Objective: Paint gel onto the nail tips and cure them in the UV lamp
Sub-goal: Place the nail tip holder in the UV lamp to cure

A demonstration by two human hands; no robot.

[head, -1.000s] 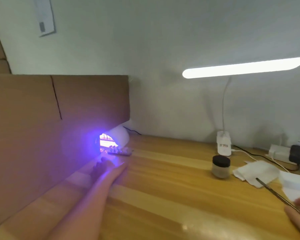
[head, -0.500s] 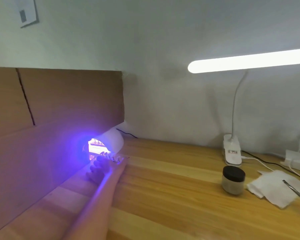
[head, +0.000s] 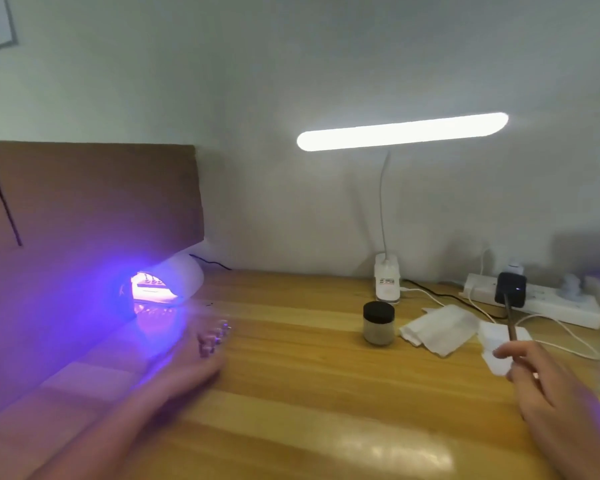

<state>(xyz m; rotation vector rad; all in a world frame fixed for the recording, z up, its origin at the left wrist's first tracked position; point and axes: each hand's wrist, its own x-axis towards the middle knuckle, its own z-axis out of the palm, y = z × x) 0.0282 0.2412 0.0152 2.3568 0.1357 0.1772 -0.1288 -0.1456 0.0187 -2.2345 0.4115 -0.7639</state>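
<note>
glossy wooden table point(head: 326, 393), matt cardboard point(head: 84, 209)

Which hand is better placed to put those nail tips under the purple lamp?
Left: the left hand holds the nail tips beside the lamp; the right hand, far off, grips a thin tool.

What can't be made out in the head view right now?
Head view:
Nail tips at the left hand: motion blur hides gel coverage and grip.
UV lamp interior: washed out by its glare.
Tip of the tool in the right hand: lost against the dark adapter.
Jar contents: lid on.
</note>
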